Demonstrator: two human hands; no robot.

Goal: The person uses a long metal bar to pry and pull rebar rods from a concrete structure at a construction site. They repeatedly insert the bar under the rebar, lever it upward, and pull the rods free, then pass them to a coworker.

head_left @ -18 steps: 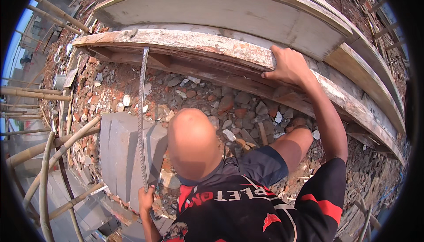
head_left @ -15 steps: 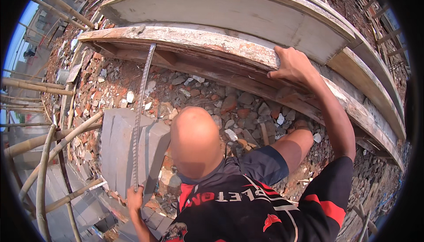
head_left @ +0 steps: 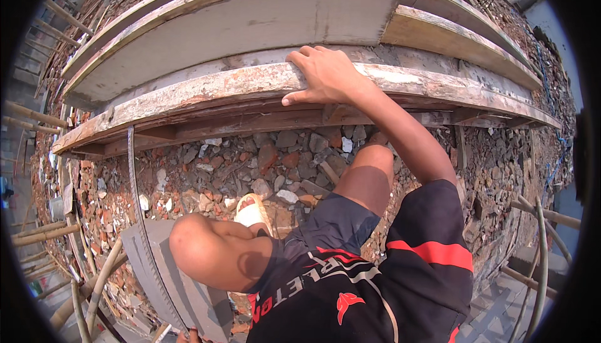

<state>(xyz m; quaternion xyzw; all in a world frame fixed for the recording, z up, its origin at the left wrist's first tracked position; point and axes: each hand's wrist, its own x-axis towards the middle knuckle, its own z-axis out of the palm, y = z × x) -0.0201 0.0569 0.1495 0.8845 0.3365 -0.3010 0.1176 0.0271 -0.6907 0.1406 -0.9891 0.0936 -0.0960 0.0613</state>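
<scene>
My right hand [head_left: 325, 77] grips the rough edge of a long wooden formwork plank [head_left: 231, 83], fingers over the top and thumb on the near side. A ribbed steel rebar [head_left: 134, 183] stands tilted on my left. Its far end meets the underside of the plank, and its near end reaches my left hand [head_left: 189, 337]. That hand is mostly cut off by the lower edge, its fingers closed at the bar. Beyond the plank stands a smooth grey-white panel [head_left: 250, 23] with a wooden top edge.
Grey blocks [head_left: 210, 305] are stacked beside my bent left leg. Broken brick and stone rubble [head_left: 294, 155] covers the ground under the plank, around my sandalled foot [head_left: 253, 211]. Bamboo poles [head_left: 100, 280] stand at the left, with more bamboo poles [head_left: 541, 261] at the right.
The view has swung to the right, so the plank, panel and rebar appear farther left. My left hand has slid to the lower edge. My right hand keeps its hold on the plank.
</scene>
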